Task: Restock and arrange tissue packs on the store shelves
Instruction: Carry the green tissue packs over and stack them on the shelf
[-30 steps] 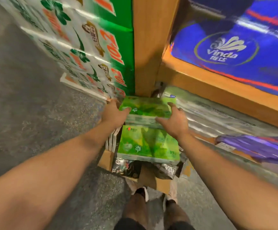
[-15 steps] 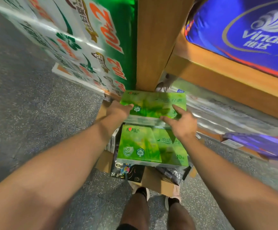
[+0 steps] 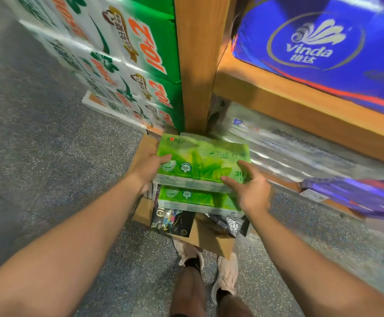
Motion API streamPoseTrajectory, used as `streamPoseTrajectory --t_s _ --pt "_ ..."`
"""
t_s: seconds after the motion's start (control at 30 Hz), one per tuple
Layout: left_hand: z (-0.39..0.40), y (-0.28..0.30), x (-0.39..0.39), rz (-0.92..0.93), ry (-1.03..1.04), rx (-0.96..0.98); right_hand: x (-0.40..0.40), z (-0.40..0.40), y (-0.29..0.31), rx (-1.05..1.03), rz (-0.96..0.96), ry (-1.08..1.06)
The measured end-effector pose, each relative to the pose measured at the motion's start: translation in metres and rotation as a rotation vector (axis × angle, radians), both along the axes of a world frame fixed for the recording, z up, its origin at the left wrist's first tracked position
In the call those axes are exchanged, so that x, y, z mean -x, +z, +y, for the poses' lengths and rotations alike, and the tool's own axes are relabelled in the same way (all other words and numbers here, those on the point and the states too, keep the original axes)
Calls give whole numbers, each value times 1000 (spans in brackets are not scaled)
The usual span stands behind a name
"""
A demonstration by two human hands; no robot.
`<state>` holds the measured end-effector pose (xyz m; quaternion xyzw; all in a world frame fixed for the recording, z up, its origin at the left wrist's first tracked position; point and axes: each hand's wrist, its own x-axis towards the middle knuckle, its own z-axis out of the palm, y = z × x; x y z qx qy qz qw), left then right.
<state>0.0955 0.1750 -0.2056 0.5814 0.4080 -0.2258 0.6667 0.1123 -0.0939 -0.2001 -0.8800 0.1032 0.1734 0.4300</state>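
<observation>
Head cam: I have the top green tissue pack (image 3: 203, 161) held above a second green pack (image 3: 197, 199) in the cardboard box (image 3: 211, 242) on the floor. Left hand (image 3: 149, 168) grip clamps its left edge, thumb on top. Right hand (image 3: 251, 188) grip clamps the right corner, thumb and forefinger spread over it.

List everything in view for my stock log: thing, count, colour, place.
top green tissue pack: one, green, gripped between both hands above the box
second green tissue pack: one, green, directly beneath it in the box
cardboard box: one, brown, on the floor
dark packs: at least two, black, in the box
green-and-white cartons: a stack, left of the post
wooden post: one, tan, centre
blue Vinda pack: one, blue, upper shelf
purple packs: count unclear, low right
shoes: two, pale
left hand: grips pack's left end
right hand: grips right end
</observation>
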Motion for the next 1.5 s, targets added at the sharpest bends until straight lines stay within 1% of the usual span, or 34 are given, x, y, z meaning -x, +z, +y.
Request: streamPoseTrajectory --t_s 0.1,0.17,0.23,0.33,0.43,0.5,0.63,0.7,0.8,0.97,1.13,1.3,1.4,1.5 --pt "3 -7 22 82 25 30 30 -9 3 -1 25 22" --pt "3 -5 34 101 30 19 43 -12 -1 -6 36 27" --pt "3 -6 41 122 13 59 47 -12 -6 17 51 29" --pt "12 -6 40 118 17 130 37 -7 -5 119 51 58" --pt "25 -10 33 83 -8 180 14 0 -2 178 6 142" --pt "33 -10 29 47 20 179 -11 11 -1 221 -31 184" --pt "62 -23 30 31 106 135 -72 57 -10 290 -124 290" --pt "82 -31 34 21 178 114 -101 82 -27 294 -104 300" --pt "117 -46 47 -2 305 96 -127 107 -58 376 -22 368" --pt "156 -68 65 -53 487 48 -129 121 -107 544 -18 541" --pt "149 -79 59 -133 631 -18 -122 132 -142 686 20 664" --pt "132 -90 57 -152 694 -43 -117 139 -159 783 43 641" --pt "123 -91 57 -159 736 -65 -115 136 -160 762 7 607" --pt "116 -83 56 -155 759 -99 -114 126 -149 697 -91 513"
